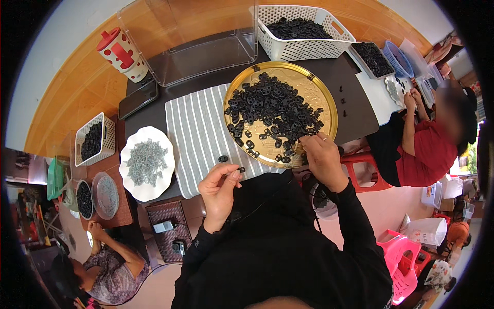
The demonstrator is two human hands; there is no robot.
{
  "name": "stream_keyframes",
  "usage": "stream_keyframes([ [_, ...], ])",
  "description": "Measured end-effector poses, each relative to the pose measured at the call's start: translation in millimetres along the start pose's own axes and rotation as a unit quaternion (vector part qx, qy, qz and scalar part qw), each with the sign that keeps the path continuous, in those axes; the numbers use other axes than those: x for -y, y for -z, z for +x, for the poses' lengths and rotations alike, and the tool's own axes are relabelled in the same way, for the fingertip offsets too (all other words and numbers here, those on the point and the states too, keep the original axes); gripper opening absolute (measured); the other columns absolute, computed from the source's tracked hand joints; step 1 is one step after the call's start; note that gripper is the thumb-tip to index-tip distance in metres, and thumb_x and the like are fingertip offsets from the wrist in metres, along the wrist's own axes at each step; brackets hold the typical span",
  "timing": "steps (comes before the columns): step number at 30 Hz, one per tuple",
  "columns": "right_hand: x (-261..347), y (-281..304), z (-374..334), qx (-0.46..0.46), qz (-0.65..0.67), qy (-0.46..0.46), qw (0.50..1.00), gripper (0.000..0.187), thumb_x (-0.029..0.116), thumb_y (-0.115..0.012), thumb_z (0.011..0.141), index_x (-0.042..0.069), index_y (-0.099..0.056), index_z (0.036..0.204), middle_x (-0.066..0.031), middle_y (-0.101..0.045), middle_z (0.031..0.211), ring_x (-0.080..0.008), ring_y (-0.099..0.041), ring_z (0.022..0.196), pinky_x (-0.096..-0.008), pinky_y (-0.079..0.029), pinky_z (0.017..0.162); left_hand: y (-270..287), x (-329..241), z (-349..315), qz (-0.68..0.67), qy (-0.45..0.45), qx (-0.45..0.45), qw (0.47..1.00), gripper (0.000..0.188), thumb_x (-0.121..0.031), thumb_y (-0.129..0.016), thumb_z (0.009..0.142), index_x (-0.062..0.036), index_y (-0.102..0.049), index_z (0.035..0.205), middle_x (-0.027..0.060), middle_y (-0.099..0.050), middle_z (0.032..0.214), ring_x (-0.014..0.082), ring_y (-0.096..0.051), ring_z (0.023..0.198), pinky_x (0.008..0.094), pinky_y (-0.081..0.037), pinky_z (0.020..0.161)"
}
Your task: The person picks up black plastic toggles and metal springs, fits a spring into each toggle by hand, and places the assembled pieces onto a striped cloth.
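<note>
My left hand (pixel 218 193) is above the table's near edge, with thumb and forefinger pinched on a small black plastic piece (pixel 241 169). A single black oval piece (pixel 223 158) lies on the striped cloth just beyond it. My right hand (pixel 324 160) is over the near right rim of a round gold tray (pixel 321 92). Its fingers are bent together at the edge of a heap of small black two-holed plastic pieces (pixel 272 103); what the fingertips hold, if anything, is hidden. Left of the cloth, a white scalloped plate (pixel 128 177) carries a pile of small clear-grey parts (pixel 147 162).
A grey striped cloth (pixel 193 118) lies under the tray's left side. Behind stand a clear plastic box (pixel 206 56), a white basket (pixel 288 50) of black pieces and a red-dotted tumbler (pixel 123 56). A phone (pixel 138 99) lies nearby. People sit working at left and right.
</note>
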State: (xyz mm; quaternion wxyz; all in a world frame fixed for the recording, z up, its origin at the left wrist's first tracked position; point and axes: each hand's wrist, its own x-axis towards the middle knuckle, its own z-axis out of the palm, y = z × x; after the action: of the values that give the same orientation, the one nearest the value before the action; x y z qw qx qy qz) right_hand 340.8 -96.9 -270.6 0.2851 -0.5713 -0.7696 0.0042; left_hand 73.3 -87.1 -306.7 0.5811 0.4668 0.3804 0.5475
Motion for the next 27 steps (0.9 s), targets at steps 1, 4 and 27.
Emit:
stream_keyframes([
  [1, -2, -1, -1, -0.013, 0.016, -0.014, 1.0, 0.019, -0.007, -0.058, 0.076, -0.001, -0.062, 0.094, -0.0142, -0.063, 0.082, -0.0337, -0.059, 0.075, -0.0403, -0.048, 0.065, 0, 0, -1, 0.005, -0.003, 0.007, 1.0, 0.014, 0.006, -0.062, 0.088, 0.0045, -0.066, 0.1, 0.0068, -0.062, 0.088, 0.0116, -0.06, 0.074, 0.0221, -0.048, 0.06],
  [4, -3, -3, -2, -0.023, 0.016, -0.029, 0.999, 0.019, -0.007, -0.057, 0.075, -0.001, -0.061, 0.093, -0.0137, -0.062, 0.082, -0.0335, -0.059, 0.076, -0.0409, -0.048, 0.066, -1, -1, 0, 0.026, -0.012, 0.015, 0.999, 0.014, 0.006, -0.062, 0.087, 0.0036, -0.067, 0.1, 0.0066, -0.06, 0.089, 0.0097, -0.056, 0.07, 0.0216, -0.048, 0.06],
  [27, 4, 10, 9, 0.028, -0.057, 0.027, 0.998, 0.022, -0.004, -0.055, 0.075, 0.001, -0.057, 0.097, -0.012, -0.058, 0.077, -0.0311, -0.056, 0.073, -0.0408, -0.046, 0.064, -7, 0, -5, 0.031, 0.003, 0.027, 0.999, 0.015, 0.006, -0.061, 0.087, 0.0032, -0.067, 0.1, 0.0047, -0.058, 0.087, 0.0081, -0.055, 0.069, 0.02, -0.046, 0.059],
])
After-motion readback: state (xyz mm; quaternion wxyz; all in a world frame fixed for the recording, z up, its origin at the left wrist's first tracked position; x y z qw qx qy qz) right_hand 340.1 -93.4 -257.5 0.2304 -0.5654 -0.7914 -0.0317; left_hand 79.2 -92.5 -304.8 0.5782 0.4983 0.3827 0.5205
